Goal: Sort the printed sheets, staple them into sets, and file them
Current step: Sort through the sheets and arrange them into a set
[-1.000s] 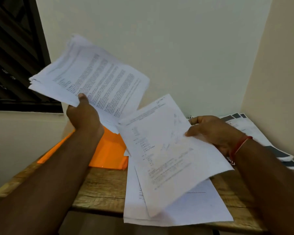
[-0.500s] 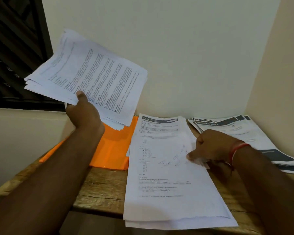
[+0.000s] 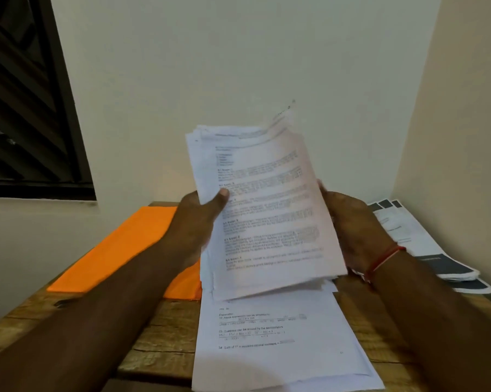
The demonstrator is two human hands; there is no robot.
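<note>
A flat pile [image 3: 281,343] of printed sheets lies on the wooden table [image 3: 159,335], reaching to its front edge, with lines of maths questions legible on the top page. Above the far half of that pile, a person holds a thicker held stack [image 3: 267,210] of printed sheets raised off the table and tilted up toward themselves, between both bare hands. The left hand [image 3: 196,224] pinches the stack's left edge, thumb pressed on the printed face and fingers out of sight behind. The right hand [image 3: 349,222] grips the right edge; one fingertip shows at the paper's side and the rest are hidden behind the sheets. A red thread [image 3: 386,258] circles the right wrist. The stack's edges are uneven, and its top right corner lifts away in a blur. An orange folder [image 3: 119,250] lies flat on the table to the left, partly under the left forearm. To the right, beside the side wall, rest dark-banded sheets [image 3: 425,244] fanned in a loose heap. Behind stands a plain pale wall [image 3: 238,66], with a dark window grille [image 3: 26,108] at far left.
</note>
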